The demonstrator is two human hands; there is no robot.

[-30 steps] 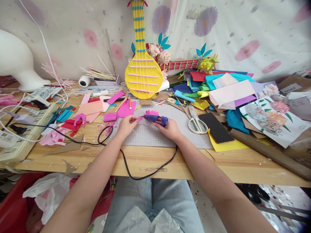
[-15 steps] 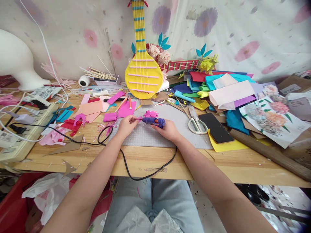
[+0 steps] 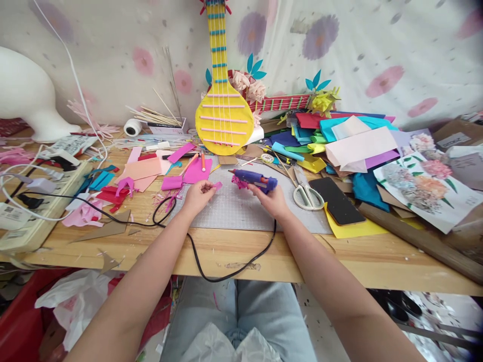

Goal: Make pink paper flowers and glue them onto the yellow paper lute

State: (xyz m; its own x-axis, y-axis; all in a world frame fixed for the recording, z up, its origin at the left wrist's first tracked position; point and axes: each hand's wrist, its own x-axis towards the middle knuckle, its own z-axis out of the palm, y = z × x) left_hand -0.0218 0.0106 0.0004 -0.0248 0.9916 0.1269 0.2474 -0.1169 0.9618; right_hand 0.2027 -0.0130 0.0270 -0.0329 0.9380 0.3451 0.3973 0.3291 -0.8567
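"Where's the glue gun [image 3: 253, 177] from where you're standing?"

"In the right hand [image 3: 269, 198], fingers wrapped about its rear end; the nozzle points toward the left hand [image 3: 199, 197], with a gap between; both hands are over the grey cutting mat [image 3: 226, 216] on the wooden surface [image 3: 234, 246]."

"And the left one; is it holding anything?"

"Yes, fingertips pinched on a small pink scrap [image 3: 218, 186]; it pokes out on the gun's side; a fringed pink piece [image 3: 238, 183] sits between the hands, partly hidden by the gun; I can't tell whether they touch."

"Scissors [image 3: 307, 196]?"

"Just beyond the right hand."
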